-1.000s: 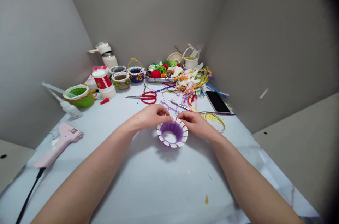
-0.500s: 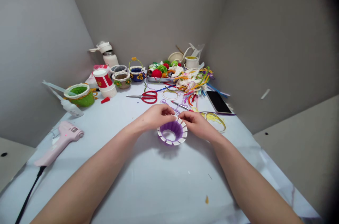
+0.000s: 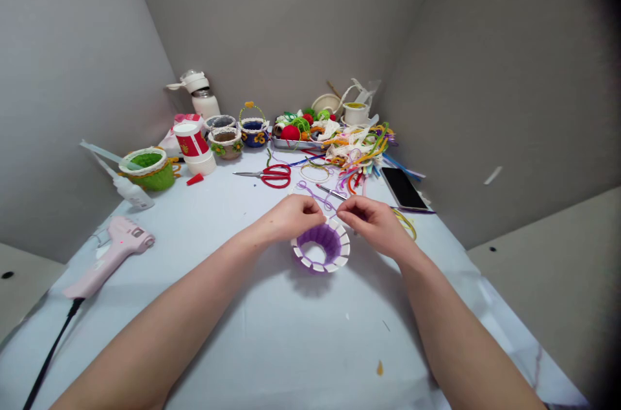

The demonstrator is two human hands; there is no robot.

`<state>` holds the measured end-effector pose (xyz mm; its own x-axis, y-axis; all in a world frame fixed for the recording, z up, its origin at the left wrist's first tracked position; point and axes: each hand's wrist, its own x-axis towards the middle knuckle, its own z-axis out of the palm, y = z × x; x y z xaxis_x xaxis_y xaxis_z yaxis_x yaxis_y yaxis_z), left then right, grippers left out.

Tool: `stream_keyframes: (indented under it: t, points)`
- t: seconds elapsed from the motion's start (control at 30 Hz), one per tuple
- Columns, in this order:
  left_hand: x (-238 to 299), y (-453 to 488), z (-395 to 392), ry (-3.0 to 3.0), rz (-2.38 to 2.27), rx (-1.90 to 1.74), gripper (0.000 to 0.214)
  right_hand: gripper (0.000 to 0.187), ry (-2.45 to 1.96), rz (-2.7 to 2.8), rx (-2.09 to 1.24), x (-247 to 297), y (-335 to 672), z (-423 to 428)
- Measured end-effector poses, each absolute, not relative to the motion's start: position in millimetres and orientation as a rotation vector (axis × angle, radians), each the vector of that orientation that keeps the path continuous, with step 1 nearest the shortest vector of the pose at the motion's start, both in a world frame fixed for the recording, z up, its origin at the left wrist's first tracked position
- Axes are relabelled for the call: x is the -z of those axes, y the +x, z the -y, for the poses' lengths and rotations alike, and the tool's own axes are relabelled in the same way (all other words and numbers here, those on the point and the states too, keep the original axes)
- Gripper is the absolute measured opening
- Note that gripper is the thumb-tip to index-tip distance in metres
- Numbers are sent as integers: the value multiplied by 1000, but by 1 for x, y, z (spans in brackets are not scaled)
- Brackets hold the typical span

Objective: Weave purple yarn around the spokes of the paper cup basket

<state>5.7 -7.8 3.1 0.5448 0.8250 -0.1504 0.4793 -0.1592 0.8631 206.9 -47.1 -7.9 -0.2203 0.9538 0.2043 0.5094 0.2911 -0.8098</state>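
Note:
A paper cup (image 3: 330, 243) with slit white tabs around its rim has purple yarn woven round its inside. My left hand (image 3: 297, 215) is closed on the far-left part of the rim, thumb and fingers pinching it. Just beyond the right side of the rim, my right hand (image 3: 372, 221) pinches a strand of purple yarn. More of that purple yarn (image 3: 315, 193) lies in loose loops on the table past the cup. A pen (image 3: 332, 192) rests behind my right hand, and red-handled scissors (image 3: 275, 175) lie farther left.
At left lie a pink glue gun (image 3: 109, 258) with its cord and a white glue bottle (image 3: 133, 194). Small decorated baskets (image 3: 226, 145), a red-and-white cup stack (image 3: 194, 150) and a bottle (image 3: 204, 104) stand behind. Coloured cords (image 3: 363, 151) and a phone (image 3: 403, 188) are at right.
My right hand has moved away from the rim, slightly up and right, drawing the purple strand. My left hand stays at the cup. The whole view has shifted a little.

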Motion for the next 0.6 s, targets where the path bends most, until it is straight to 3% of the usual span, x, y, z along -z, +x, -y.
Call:
stream_keyframes:
  t: [0.2,0.6]
  points:
    - [-2,6,9,1839,-1094,-483,22,11,-1149,2048,-695,0,205,54]
    - [2,5,5,1858,-1070,-495,20,17,-1230,2113,-927,1,222,46]
